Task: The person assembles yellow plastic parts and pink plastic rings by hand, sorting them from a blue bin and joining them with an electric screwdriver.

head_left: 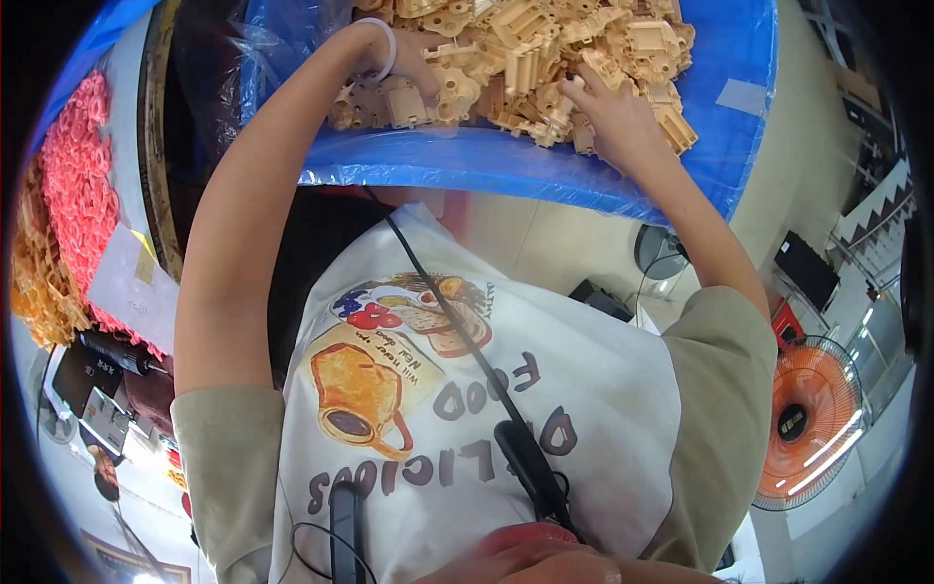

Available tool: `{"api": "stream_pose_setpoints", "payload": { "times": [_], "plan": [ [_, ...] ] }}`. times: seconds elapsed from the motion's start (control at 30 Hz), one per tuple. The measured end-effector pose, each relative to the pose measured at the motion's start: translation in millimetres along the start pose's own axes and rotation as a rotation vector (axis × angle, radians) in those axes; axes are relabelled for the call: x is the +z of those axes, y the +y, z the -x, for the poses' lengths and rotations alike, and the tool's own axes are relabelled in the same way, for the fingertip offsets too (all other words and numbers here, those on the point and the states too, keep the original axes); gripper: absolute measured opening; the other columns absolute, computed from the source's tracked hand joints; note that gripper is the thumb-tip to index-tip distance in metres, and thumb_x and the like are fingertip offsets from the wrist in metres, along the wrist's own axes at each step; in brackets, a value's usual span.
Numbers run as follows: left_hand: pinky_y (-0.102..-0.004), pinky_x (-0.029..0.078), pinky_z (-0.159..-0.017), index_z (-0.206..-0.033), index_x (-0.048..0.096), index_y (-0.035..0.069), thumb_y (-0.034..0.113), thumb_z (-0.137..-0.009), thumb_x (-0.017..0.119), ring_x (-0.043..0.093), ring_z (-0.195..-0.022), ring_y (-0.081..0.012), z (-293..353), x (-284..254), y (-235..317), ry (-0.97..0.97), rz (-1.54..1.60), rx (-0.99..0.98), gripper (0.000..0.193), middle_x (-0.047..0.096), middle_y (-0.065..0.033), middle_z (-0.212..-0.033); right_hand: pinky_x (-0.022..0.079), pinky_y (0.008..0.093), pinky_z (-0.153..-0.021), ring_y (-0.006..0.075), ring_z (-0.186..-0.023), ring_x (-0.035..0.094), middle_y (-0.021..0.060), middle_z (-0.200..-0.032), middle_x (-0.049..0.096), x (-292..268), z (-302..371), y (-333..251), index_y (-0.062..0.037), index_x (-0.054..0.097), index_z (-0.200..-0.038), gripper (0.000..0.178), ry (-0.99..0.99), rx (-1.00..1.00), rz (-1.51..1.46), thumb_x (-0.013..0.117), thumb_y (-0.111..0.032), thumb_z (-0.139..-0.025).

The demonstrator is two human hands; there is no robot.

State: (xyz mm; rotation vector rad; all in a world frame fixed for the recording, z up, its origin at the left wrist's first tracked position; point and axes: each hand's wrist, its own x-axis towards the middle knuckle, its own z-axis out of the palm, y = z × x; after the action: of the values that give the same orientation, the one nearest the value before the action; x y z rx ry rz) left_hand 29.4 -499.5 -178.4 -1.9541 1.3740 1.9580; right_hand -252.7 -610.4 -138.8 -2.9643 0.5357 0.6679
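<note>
A large heap of beige moulded plastic parts lies in a bin lined with blue plastic sheeting. My left hand, with a pale band round the wrist, reaches in at the left of the heap. One digit bends down against the parts; its other fingers are partly hidden, so its grip is unclear. To the right, my right hand lies over the heap with fingers stretched out and a little apart. Its fingertips touch the beige parts, and no part is plainly held.
Pink plastic parts and orange-tan parts are piled at the far left, beside a paper sheet. An orange fan stands at the right. A black cable runs down my shirt front.
</note>
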Motion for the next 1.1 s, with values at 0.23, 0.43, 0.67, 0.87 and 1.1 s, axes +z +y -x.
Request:
{"api": "stream_pose_setpoints", "payload": {
  "times": [0.23,0.43,0.67,0.87,1.1],
  "plan": [
    [-0.0458,0.044,-0.091,-0.144,0.025,0.015,0.025,-0.055,0.074,0.049,-0.117,-0.0345,7.1,-1.0,-8.9,0.051,0.057,0.123,0.102,0.049,-0.0202,-0.13,0.053,0.0417,-0.07,0.0358,-0.087,0.061,0.0016,-0.132,0.045,-4.6,-8.2,8.0,-0.0226,0.045,-0.122,0.07,-0.09,-0.009,-0.081,0.069,-0.001,-0.06],
    [-0.0304,0.045,-0.081,-0.113,0.054,0.0,0.033,-0.065,0.069,0.057,-0.088,-0.0191,39.2,-3.3,-4.0,0.341,0.151,0.309,0.06,0.061,-0.0129,-0.099,0.051,0.0396,-0.078,0.0287,-0.101,0.058,0.0033,-0.13,0.047,-31.3,6.1,17.1,-0.0195,0.045,-0.119,0.068,-0.118,-0.032,-0.198,0.069,-0.001,-0.058],
    [-0.0277,0.046,-0.087,-0.115,0.051,-0.005,0.012,-0.071,0.065,0.058,-0.097,-0.0181,128.5,-43.6,69.9,0.22,0.702,0.547,0.049,0.061,-0.0121,-0.106,0.04,0.0325,-0.098,0.022,-0.117,0.048,0.007,-0.128,0.049,-63.1,16.8,42.3,-0.0123,0.045,-0.117,0.065,0.189,-0.085,-1.136,0.072,-0.001,-0.06],
    [-0.0261,0.049,-0.085,-0.106,0.06,-0.006,0.023,-0.072,0.067,0.06,-0.094,-0.0177,227.0,-77.0,73.4,0.494,0.651,0.782,0.045,0.062,-0.0153,-0.106,0.041,0.0369,-0.1,0.0259,-0.121,0.045,0.0129,-0.133,0.043,-89.5,10.9,35.6,-0.006,0.031,-0.135,0.078,0.497,0.057,-1.738,0.072,-0.012,-0.068],
    [-0.0282,0.052,-0.083,-0.113,0.05,-0.009,0.03,-0.074,0.068,0.062,-0.097,-0.0201,414.3,-88.9,40.4,1.27,0.467,0.958,0.059,0.062,-0.0182,-0.102,0.044,0.0451,-0.097,0.0327,-0.124,0.042,0.0176,-0.141,0.032,-173.7,-19.4,8.5,-0.0041,0.023,-0.141,0.072,0.606,-0.089,-2.131,0.061,-0.029,-0.085]
  ]
}}
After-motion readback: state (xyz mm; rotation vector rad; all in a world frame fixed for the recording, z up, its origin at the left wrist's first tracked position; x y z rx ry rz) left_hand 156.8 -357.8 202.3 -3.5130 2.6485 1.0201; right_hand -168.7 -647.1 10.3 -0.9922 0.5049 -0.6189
